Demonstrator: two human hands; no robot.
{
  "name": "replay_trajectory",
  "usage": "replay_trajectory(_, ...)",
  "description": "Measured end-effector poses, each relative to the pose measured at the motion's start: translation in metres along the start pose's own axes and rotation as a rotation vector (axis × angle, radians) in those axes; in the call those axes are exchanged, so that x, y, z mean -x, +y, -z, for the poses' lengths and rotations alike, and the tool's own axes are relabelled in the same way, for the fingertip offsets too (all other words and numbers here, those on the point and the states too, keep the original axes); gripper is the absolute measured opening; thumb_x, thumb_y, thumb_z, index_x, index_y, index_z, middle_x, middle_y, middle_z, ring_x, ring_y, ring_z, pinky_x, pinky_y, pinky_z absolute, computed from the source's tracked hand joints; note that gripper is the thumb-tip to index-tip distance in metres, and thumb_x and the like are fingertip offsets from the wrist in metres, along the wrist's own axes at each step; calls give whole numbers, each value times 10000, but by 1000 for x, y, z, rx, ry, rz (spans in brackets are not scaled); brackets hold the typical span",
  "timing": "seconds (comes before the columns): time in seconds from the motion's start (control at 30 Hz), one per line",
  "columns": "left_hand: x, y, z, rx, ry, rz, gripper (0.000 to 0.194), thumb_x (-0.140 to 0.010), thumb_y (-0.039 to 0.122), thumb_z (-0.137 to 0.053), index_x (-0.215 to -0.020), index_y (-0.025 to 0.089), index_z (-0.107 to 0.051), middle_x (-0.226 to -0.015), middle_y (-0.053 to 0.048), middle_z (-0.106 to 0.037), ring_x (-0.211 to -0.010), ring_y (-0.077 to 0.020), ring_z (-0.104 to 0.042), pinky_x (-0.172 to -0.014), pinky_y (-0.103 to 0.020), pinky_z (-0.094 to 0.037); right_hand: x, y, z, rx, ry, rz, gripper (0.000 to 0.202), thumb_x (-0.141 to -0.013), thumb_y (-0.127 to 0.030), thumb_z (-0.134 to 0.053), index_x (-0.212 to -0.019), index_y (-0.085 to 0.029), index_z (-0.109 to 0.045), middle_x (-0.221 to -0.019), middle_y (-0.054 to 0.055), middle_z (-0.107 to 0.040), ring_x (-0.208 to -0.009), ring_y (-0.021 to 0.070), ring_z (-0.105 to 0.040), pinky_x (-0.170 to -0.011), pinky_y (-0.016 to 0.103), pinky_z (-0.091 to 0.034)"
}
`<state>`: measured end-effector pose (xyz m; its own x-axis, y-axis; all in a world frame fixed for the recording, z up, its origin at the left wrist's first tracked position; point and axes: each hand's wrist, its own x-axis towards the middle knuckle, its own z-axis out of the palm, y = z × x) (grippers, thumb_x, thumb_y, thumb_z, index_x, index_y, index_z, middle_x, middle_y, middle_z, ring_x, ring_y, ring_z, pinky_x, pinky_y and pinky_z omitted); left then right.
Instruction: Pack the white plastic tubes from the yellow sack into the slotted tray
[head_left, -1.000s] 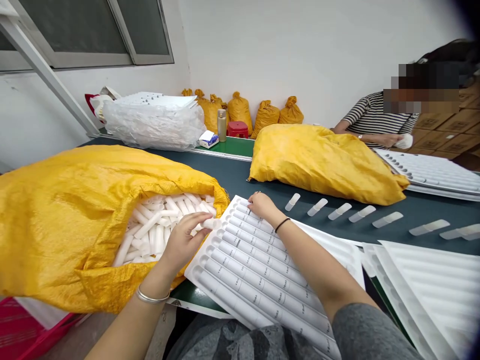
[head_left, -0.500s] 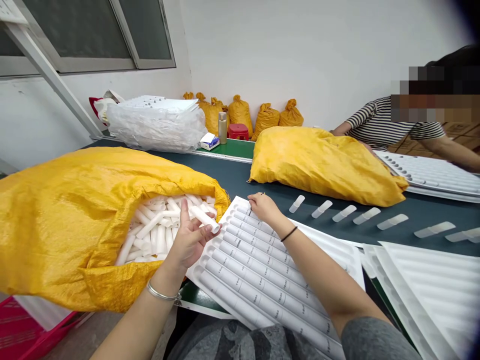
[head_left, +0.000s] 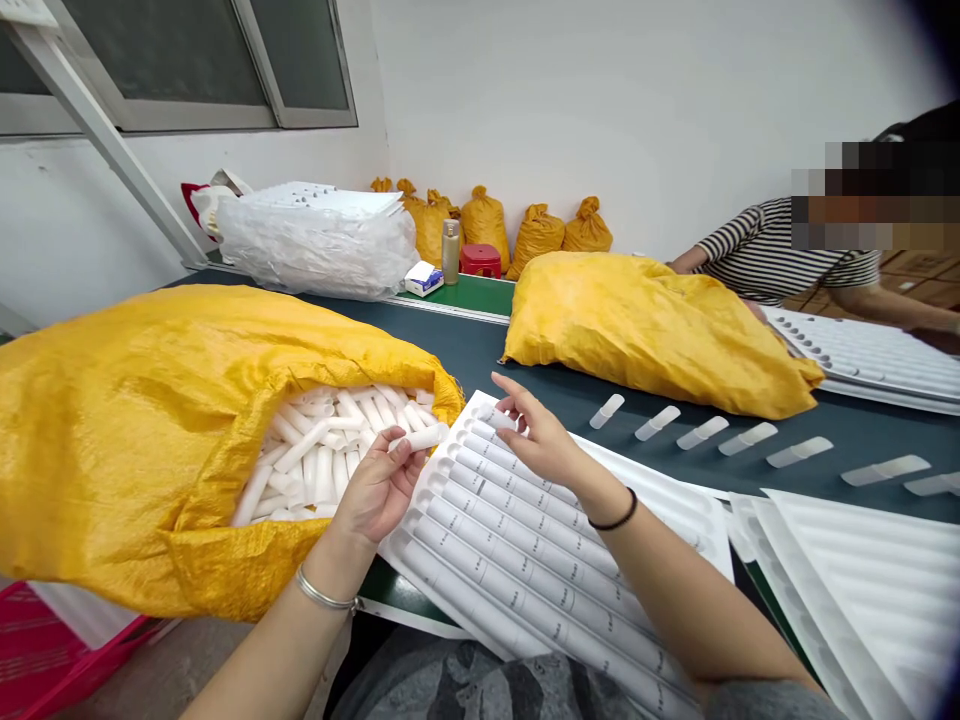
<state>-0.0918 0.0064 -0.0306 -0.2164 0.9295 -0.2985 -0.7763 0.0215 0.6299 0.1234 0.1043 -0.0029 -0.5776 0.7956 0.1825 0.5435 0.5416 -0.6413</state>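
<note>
1. Left hand (head_left: 382, 484): thumb and fingers pinched on a white cylindrical plastic tube (head_left: 421, 438), its free end pointing right.
2. Right hand (head_left: 546, 448): fingers partly open over the white molded tray's (head_left: 393, 546) far end, beside a seated tube (head_left: 495, 416); contact unclear.

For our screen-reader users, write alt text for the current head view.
A left hand holds a white tube beside an open yellow sack of similar tubes, while the right hand hovers over a white tray lined with labelled tubes.
</note>
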Motion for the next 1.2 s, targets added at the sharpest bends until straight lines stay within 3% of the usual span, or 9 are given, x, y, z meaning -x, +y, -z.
replay_trajectory(0.1,6,-8,-10,-30,-39,19,363,-601,94,-812,-860,191,-578,-830,21,-660,-722,-79,-649,-707,-167,-554,24,-15,2,-460,107,184,619,-868,-179,-532,-1434,-282,-303,-1177,65,-570,-964,150,-589,-820,304,-513)
replay_trajectory(0.2,13,-13,-23,-74,-59,22,441,-524,109,-859,-892,172,-625,-871,6,-674,-755,-79,-647,-735,-159,-541,36,-21,5,-548,219,178,405,-853,-196,-599,-1248,-264,-541,-1124,63,-617,-1027,177,-582,-885,333,-492)
replay_trajectory(0.33,19,-16,-29,-175,-60,-18,434,-489,183,-885,-862,168,-665,-828,-2,-687,-759,-86,-639,-755,-180,-526,42,-21,13,-648,240,164,287,-839,-234,-638,-1126,-240,-624,-1124,83,-615,-1054,200,-584,-859,341,-517)
replay_trajectory(0.43,19,-15,-23,-367,-91,-126,382,-548,243,-862,-880,175,-687,-837,-1,-679,-765,-106,-624,-757,-223,-512,45,-21,19,-577,212,202,254,-845,-238,-630,-1098,-239,-647,-1109,88,-606,-1055,201,-586,-851,335,-526)
replay_trajectory(0.57,21,-9,-15,-840,-196,-250,345,-676,330,-782,-984,191,-708,-870,-31,-679,-799,-162,-617,-726,-267,-496,47,-22,27,-338,129,302,263,-865,-211,-600,-1124,-240,-634,-1058,82,-645,-1003,193,-610,-846,333,-511)
replay_trajectory(0.8,32,5,-23,-1301,-358,-542,348,-829,354,-625,-1157,241,-647,-1079,-56,-677,-975,-221,-620,-844,-325,-487,43,-22,33,-137,97,323,253,-890,-289,-563,-1129,-223,-612,-1039,85,-679,-930,196,-639,-810,324,-508)
replay_trajectory(0.9,35,8,-26,-1408,-390,-663,321,-855,334,-593,-1150,218,-641,-1046,-56,-686,-960,-209,-623,-843,-313,-487,44,-22,32,-160,89,278,250,-875,-300,-580,-1107,-216,-624,-1030,84,-684,-883,189,-643,-767,310,-509)
replay_trajectory(1.03,38,8,-28,-1452,-396,-773,300,-870,312,-573,-1135,187,-636,-1043,-68,-686,-973,-205,-623,-861,-307,-486,46,-22,28,-338,58,103,260,-846,-323,-615,-1073,-197,-638,-978,72,-689,-765,163,-632,-681,289,-510)
replay_trajectory(1.2,40,5,-30,-1486,-406,-904,288,-878,256,-554,-1149,188,-622,-1029,-73,-690,-974,-210,-628,-875,-320,-499,46,-24,25,-531,-18,-70,315,-816,-385,-638,-1043,-166,-638,-740,30,-640,-612,135,-581,-553,259,-486)
